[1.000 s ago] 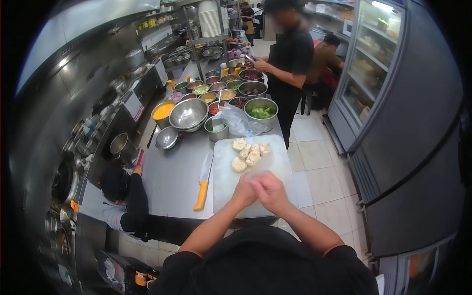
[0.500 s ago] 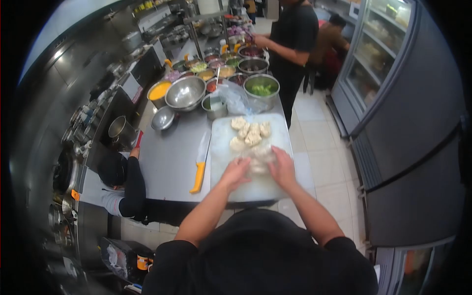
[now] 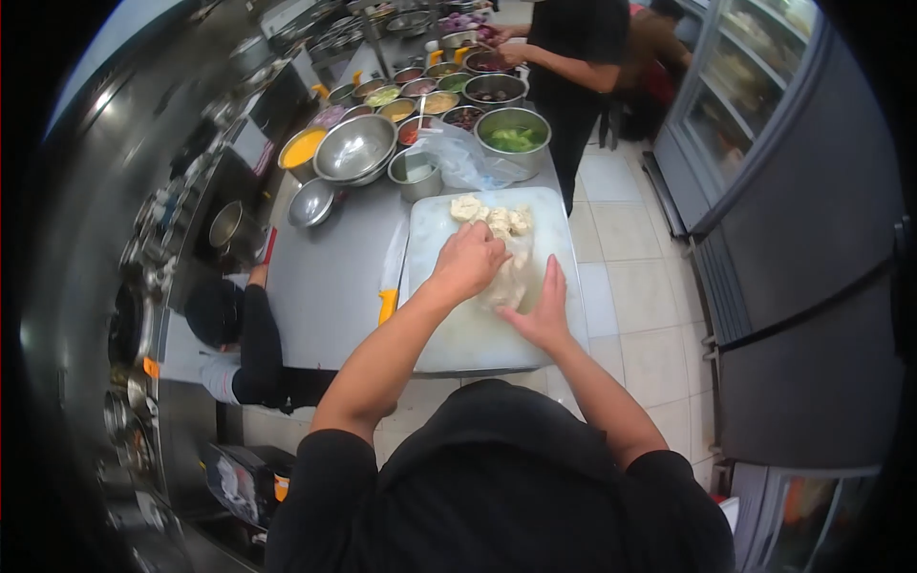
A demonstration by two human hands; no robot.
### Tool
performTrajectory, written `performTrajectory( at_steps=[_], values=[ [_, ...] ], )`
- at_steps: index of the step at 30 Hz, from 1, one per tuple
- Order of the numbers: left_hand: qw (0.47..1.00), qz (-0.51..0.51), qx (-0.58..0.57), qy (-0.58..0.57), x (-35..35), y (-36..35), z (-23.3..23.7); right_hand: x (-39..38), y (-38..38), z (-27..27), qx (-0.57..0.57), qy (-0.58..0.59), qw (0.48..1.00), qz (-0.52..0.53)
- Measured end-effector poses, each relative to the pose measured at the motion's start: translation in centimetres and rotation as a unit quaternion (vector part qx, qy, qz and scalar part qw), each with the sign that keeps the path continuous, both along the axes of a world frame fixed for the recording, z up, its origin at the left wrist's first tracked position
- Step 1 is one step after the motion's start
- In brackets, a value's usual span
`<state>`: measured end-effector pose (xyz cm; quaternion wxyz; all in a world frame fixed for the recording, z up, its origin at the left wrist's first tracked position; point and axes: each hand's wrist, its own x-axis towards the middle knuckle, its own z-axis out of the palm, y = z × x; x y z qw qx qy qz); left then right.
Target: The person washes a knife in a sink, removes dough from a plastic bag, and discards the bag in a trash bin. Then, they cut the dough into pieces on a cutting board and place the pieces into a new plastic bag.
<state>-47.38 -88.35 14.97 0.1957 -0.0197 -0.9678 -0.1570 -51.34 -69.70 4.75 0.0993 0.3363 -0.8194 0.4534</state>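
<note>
Head cam, looking down into a cramped kitchen: pale tiled floor, glass-door fridge over on the right, then a steel table crowded with metal bowls toward its far end. Got a white cutting board on the near part, with a yellow-handled knife lying just left of it. Seeing the right hand with fingers spread wide beside a clear plastic bag, left hand over the board with fingers curled down at the bag (can't tell if pinching it), and pale lumps bunched near the board's far edge.
</note>
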Motion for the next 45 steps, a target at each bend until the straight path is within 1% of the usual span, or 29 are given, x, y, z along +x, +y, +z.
performTrajectory(
  at_steps=[2, 5, 8, 11, 14, 17, 20, 23, 26, 29, 32, 34, 35, 36, 37, 39, 41, 42, 43, 44, 45],
  values=[
    [0.999, 0.019, 0.009, 0.047, -0.3, 1.2, 2.6, 0.2, -0.3, -1.4, 0.045, -0.061, 0.997, -0.008],
    [0.998, -0.001, 0.052, 0.028, -0.3, 1.2, 2.5, -0.8, -1.4, -1.8, 0.002, -0.101, 0.994, -0.027],
    [0.998, -0.026, 0.046, -0.029, -1.4, -0.2, 0.4, -1.7, -1.3, -1.7, -0.009, -0.085, 0.996, -0.014],
    [0.996, -0.043, 0.058, 0.057, -2.0, 0.7, 0.6, -1.7, -1.2, -0.7, 0.005, -0.041, 0.999, -0.01],
    [0.996, -0.04, 0.05, 0.061, -2.6, -0.7, -1.3, -2.2, -1.6, -0.6, 0.037, -0.032, 0.999, -0.015],
    [0.992, -0.027, 0.076, 0.102, -1.7, -0.2, 1.3, -2.2, -1.5, -0.5, 0.034, 0.018, 0.999, -0.004],
    [0.978, -0.028, 0.11, 0.176, -1.8, -0.4, 2.4, -2.4, -1.6, -0.4, 0.04, 0.019, 0.999, -0.004],
    [0.991, -0.035, 0.07, 0.109, -2.3, -1.3, 2.7, -2.4, -1.8, -0.7, 0.033, 0.026, 0.999, -0.003],
    [0.984, 0.011, 0.096, 0.147, -1.9, -1.4, 2.8, -2.6, -1.9, -1.1, 0.031, 0.003, 1.0, -0.001],
    [0.977, 0.061, 0.142, 0.15, -1.0, -2.6, 3.3, -2.6, -2.1, -1.4, 0.082, 0.036, 0.996, -0.007],
    [0.929, 0.151, 0.251, 0.226, 2.5, -4.6, 5.2, -2.1, -1.7, 0.3, 0.108, 0.024, 0.994, -0.019],
    [0.888, 0.162, 0.334, 0.272, 7.0, -5.0, 6.7, -2.7, -1.5, -0.9, 0.01, 0.035, 0.999, -0.008],
    [0.865, 0.195, 0.362, 0.287, 9.6, -5.0, 7.1, -3.1, -1.4, -1.6, -0.038, 0.036, 0.999, 0.004],
    [0.839, 0.23, 0.389, 0.303, 12.3, -4.9, 7.4, -3.4, -1.2, -2.4, -0.062, 0.024, 0.998, 0.012],
    [0.81, 0.264, 0.413, 0.323, 15.0, -4.5, 7.7, -3.7, -0.9, -3.0, -0.085, 0.012, 0.996, 0.024],
    [0.722, 0.314, 0.495, 0.369, 20.6, -4.0, 7.9, -4.3, -0.7, -4.3, -0.125, -0.002, 0.992, 0.027],
    [0.642, 0.346, 0.552, 0.405, 26.6, -3.0, 7.5, -4.3, -0.2, -4.4, -0.111, 0.037, 0.993, 0.02],
    [0.602, 0.355, 0.577, 0.422, 29.3, -2.3, 7.2, -3.4, 0.1, -3.5, -0.091, 0.057, 0.993, 0.041],
    [0.578, 0.351, 0.589, 0.443, 32.1, -1.9, 5.7, -2.0, 0.1, -1.6, -0.077, 0.081, 0.992, 0.064],
    [0.534, 0.364, 0.611, 0.458, 34.4, -1.0, 4.7, 0.6, -0.2, 0.9, -0.098, 0.047, 0.982, 0.157],
    [0.517, 0.368, 0.619, 0.463, 36.8, -0.6, 2.5, 3.9, -1.1, 3.6, -0.112, 0.014, 0.962, 0.247]
  ],
)
